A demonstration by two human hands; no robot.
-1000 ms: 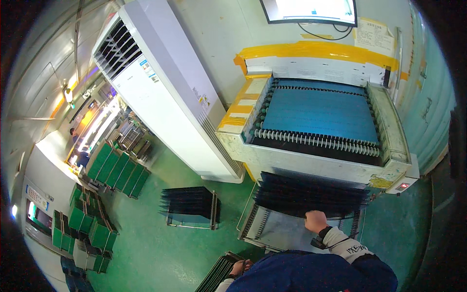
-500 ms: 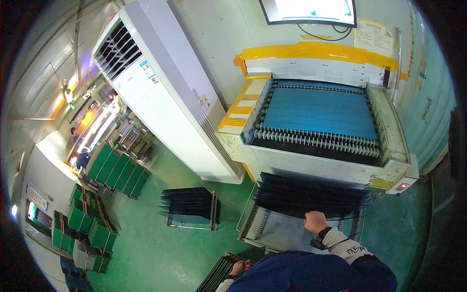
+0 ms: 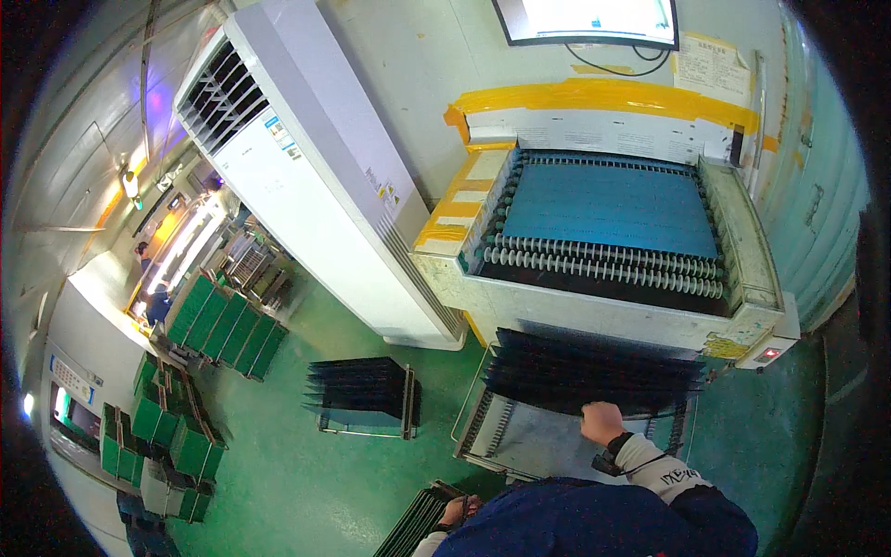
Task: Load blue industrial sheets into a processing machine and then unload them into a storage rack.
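Note:
My right hand (image 3: 603, 423) is closed at the near edge of a stack of thin dark panels (image 3: 594, 376), its fingers curled over the nearest panel. These panels stand in a wire rack (image 3: 475, 436) just below the front of a roller conveyor machine (image 3: 594, 311). Low in the picture my left hand (image 3: 459, 510) is curled at the top of another rack holding dark green panels (image 3: 418, 522); what it grips, if anything, is hidden. A flat blue board (image 3: 608, 209) lies on the machine's rollers.
A tall white air conditioner (image 3: 325, 176) stands left of the machine. Another rack of dark panels (image 3: 362, 390) is on the green floor. Several green racks (image 3: 227, 325) stand farther left, with people beyond. A screen (image 3: 589, 19) hangs on the wall.
The blue board has shifted slightly away from me on the rollers. Both my hands and the racks stay where they were.

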